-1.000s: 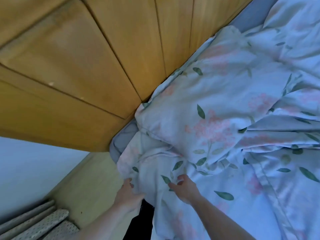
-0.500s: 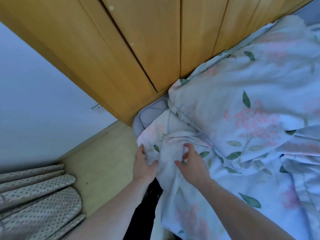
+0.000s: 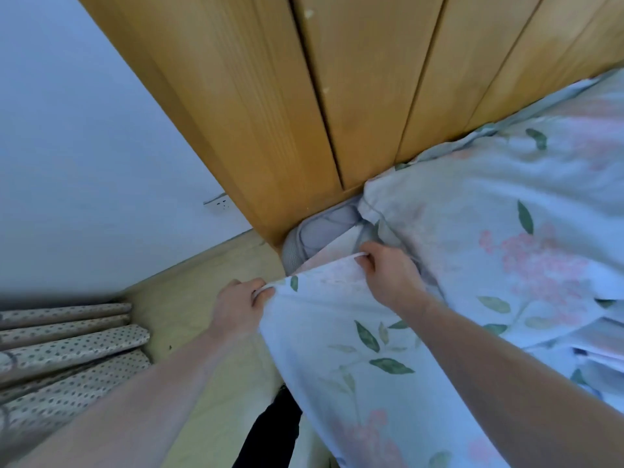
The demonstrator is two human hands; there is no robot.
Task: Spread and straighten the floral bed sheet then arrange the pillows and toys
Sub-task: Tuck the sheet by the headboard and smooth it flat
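Scene: A person stands at the corner of a bed beside a wooden headboard (image 3: 354, 96), drawing up the floral bed sheet (image 3: 337, 332).
Left hand: The left hand (image 3: 238, 304) pinches the sheet's hem at its corner, fingers curled round the fabric.
Right hand: The right hand (image 3: 388, 278) grips the same hem further along, near the pillow (image 3: 489, 214).
Sheet: It lies rumpled over the bed, its near edge raised taut between the two hands, just short of the bare grey mattress corner (image 3: 320, 231).
Step in hand: Likely best done by keeping the hem taut, carrying it over the exposed corner toward the headboard, then smoothing outward.
Risk: The pillow resting on the sheet may drag against the pull.
Writing: No brand, label or lettering can be read.
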